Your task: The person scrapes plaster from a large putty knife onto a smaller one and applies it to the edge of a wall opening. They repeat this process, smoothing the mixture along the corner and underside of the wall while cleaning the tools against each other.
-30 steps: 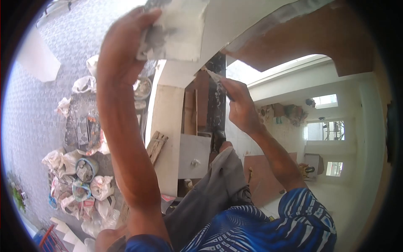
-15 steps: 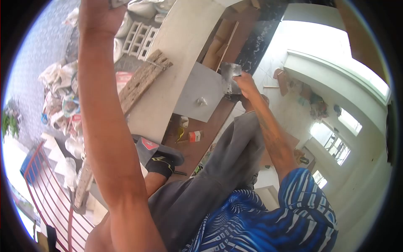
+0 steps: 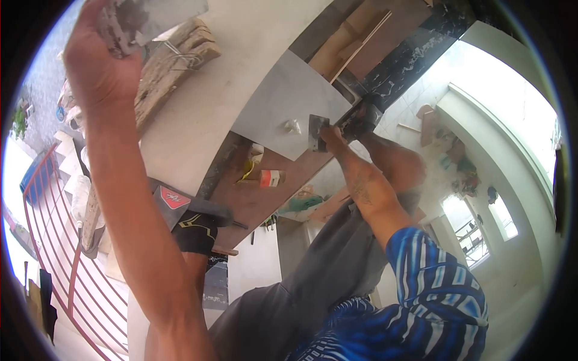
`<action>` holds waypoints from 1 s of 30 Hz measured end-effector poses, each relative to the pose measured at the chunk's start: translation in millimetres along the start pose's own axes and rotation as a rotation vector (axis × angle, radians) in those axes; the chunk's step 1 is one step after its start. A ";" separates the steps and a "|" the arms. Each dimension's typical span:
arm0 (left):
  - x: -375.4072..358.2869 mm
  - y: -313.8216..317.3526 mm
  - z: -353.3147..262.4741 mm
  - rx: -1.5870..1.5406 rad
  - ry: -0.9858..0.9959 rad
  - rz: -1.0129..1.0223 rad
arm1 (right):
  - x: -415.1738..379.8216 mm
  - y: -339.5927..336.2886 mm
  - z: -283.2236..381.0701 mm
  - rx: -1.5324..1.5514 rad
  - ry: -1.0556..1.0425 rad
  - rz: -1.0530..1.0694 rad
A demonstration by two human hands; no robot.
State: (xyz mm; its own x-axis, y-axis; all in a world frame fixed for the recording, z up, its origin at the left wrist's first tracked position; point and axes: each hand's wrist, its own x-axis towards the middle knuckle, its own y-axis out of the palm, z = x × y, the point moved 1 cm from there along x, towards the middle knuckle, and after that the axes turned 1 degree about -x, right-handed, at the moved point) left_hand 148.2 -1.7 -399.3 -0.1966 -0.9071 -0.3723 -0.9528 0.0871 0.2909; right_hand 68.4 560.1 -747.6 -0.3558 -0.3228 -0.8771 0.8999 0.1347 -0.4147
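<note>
My left hand point(image 3: 102, 72), raised at the upper left, is closed on a wide flat scraper point(image 3: 159, 18) whose metal blade is smeared with white material. The top edge of the view cuts off part of it. My right hand point(image 3: 331, 137) grips a smaller putty knife point(image 3: 316, 133), its squarish dark blade over the edge of a grey flat board point(image 3: 265, 111). On that board sits a small whitish dab of putty point(image 3: 292, 126), just left of the blade. The board lies across a brown plank point(image 3: 241, 201).
On the plank are a red-and-white container point(image 3: 272, 178) and a yellow-handled item point(image 3: 248, 169). A foot in a dark slipper point(image 3: 186, 207) rests at the left. A weathered wooden beam point(image 3: 174, 63) lies on the pale ledge point(image 3: 198, 120). Red railings point(image 3: 72, 283) stand lower left.
My left hand has come lower into view, showing more of the scraper. My right hand and putty knife have moved down and left, nearer the putty dab. The whole view has shifted.
</note>
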 end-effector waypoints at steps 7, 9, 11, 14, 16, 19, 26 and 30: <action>-22.5 34.2 12.5 0.132 0.140 -0.045 | -89.4 132.1 -29.4 -0.342 -0.183 -0.028; -17.5 31.7 10.2 0.123 0.129 0.085 | -104.8 155.6 -12.7 -0.298 -0.126 -0.052; -9.3 30.4 7.7 0.134 0.094 0.249 | -108.5 170.6 -1.5 -0.255 -0.065 -0.081; 2.5 36.7 4.9 0.186 0.025 0.483 | -92.1 191.5 -16.7 0.257 0.132 -0.103; 13.3 41.3 3.6 0.257 0.013 0.594 | -76.7 210.3 -26.5 0.814 0.150 -0.271; 47.8 22.9 5.8 0.512 0.306 0.724 | -61.5 206.1 4.6 1.445 0.317 -0.429; 1.1 50.3 9.0 0.072 0.158 0.140 | -49.8 138.0 129.4 0.956 0.380 -0.570; 56.1 7.8 -18.7 -0.010 0.048 0.356 | -27.6 127.8 151.4 0.751 0.442 -0.641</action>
State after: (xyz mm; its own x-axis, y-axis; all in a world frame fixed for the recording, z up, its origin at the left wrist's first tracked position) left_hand 134.1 -59.6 -401.4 -0.5046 -0.8388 -0.2045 -0.8242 0.3974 0.4034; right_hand 231.4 444.5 -739.6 -0.7392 0.2580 -0.6221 0.3851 -0.5960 -0.7046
